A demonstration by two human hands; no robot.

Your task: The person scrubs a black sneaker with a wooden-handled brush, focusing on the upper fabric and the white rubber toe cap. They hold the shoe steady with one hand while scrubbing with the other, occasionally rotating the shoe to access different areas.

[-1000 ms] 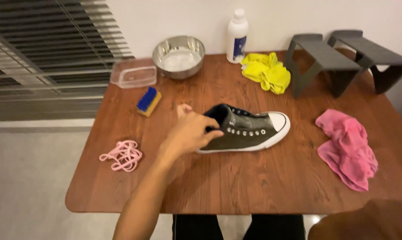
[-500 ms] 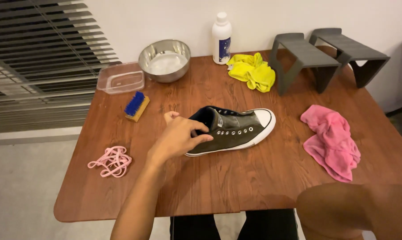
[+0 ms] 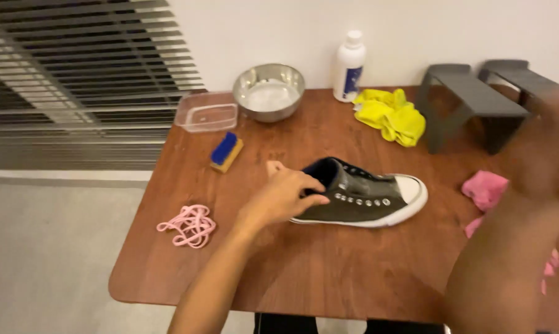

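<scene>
I am seeing one dark sneaker [image 3: 360, 196], one bundle of pink laces [image 3: 188, 226], one sponge [image 3: 226, 151], one plastic tub [image 3: 206, 116], one steel bowl [image 3: 269, 91], one bottle [image 3: 349, 67], two cloths, yellow [image 3: 392, 115] and pink [image 3: 485, 188], and two grey stands [image 3: 471, 102].

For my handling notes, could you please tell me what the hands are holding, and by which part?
The left hand grips the dark grey low-top canvas sneaker at its heel end. The right hand is raised, blurred; no held object can be made out.

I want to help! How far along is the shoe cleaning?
Done: pink laces lie pulled out beside the shoe. In hand: the left hand grips its heel; the right hand is raised, blurred. Left: sponge, bowl and cloths sit untouched.
</scene>
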